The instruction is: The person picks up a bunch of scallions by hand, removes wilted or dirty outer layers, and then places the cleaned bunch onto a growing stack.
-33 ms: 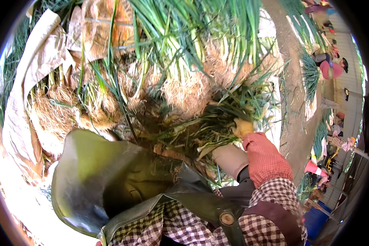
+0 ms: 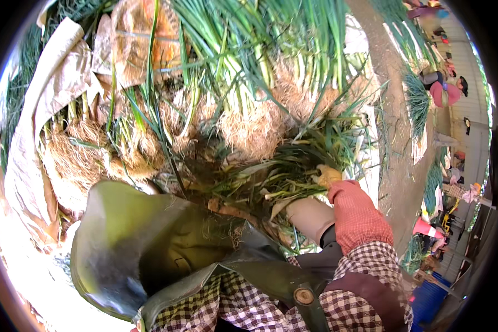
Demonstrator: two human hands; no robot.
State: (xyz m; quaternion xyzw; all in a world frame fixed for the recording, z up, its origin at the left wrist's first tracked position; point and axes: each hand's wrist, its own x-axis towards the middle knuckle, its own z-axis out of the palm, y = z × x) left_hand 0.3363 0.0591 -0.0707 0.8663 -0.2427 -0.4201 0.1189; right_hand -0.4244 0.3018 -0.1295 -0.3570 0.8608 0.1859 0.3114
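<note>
My right hand (image 2: pixel 328 176), in a yellowish glove below a red checked sleeve cover, is at the right end of a heap of loose green onion leaves (image 2: pixel 282 177). Its fingers look curled in against the leaf ends, though they are partly hidden. Just beyond the heap lie bunches of green onions (image 2: pixel 249 119), their pale, tangled roots turned toward me. My left hand is out of the picture. An olive-green waterproof apron (image 2: pixel 149 232) spreads over my lap and fills the lower left.
More rooty onions (image 2: pixel 74 155) lie at the left beside a pale crumpled sheet (image 2: pixel 52 72). A stained tan sack (image 2: pixel 144 44) rests at the far side. Rightward runs a dirt path (image 2: pixel 401 110), with people, a traffic cone (image 2: pixel 426 228) and a blue barrel (image 2: pixel 429 299) beyond.
My right hand has dipped very slightly toward me at the leaf heap. The rest of the scene stays nearly the same.
</note>
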